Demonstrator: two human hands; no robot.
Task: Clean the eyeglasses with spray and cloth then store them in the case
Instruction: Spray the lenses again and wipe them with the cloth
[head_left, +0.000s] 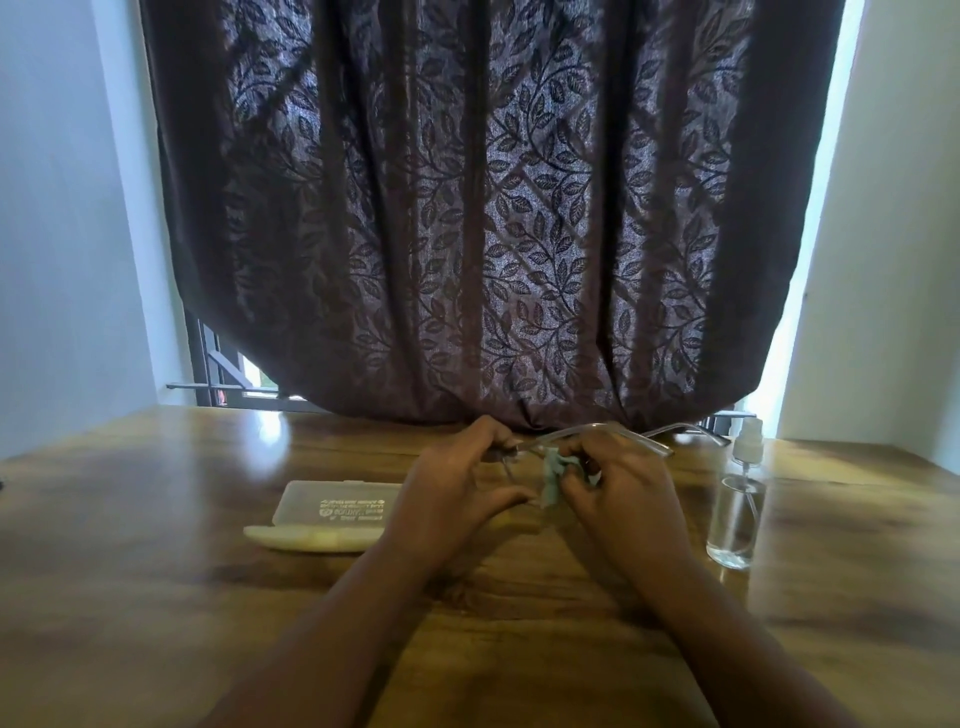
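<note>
**Eyeglasses held above the wooden surface, cloth pressed to them**

Dark brown curtain (467, 218) with a leaf pattern is seen hanging behind a wooden surface (156, 597), its hem reaching down to the far edge. Pale walls are seen at both sides, and a strip of window grille is exposed at the curtain's lower left.

Near the middle of the surface, the eyeglasses (613, 434) are held up between both hands. The frame is pinched at one end by the left hand (457, 488), whose thumb and forefinger are closed on it while the remaining fingers are spread downward. A small pale green cloth (551, 475) is gripped by the right hand (623, 483), the fingers curled round it and pressed against the glasses; whether the lens itself is covered cannot be told. Two clear temple arms are seen extending away to the right, beyond the right hand.

The case (332, 514) lies open on the surface to the left of the hands, its lid turned up with printed lettering visible and its pale lower shell nearer the viewer. A clear spray bottle (737, 514) with a white pump head is stood upright to the right of the hands, apart from them.
</note>
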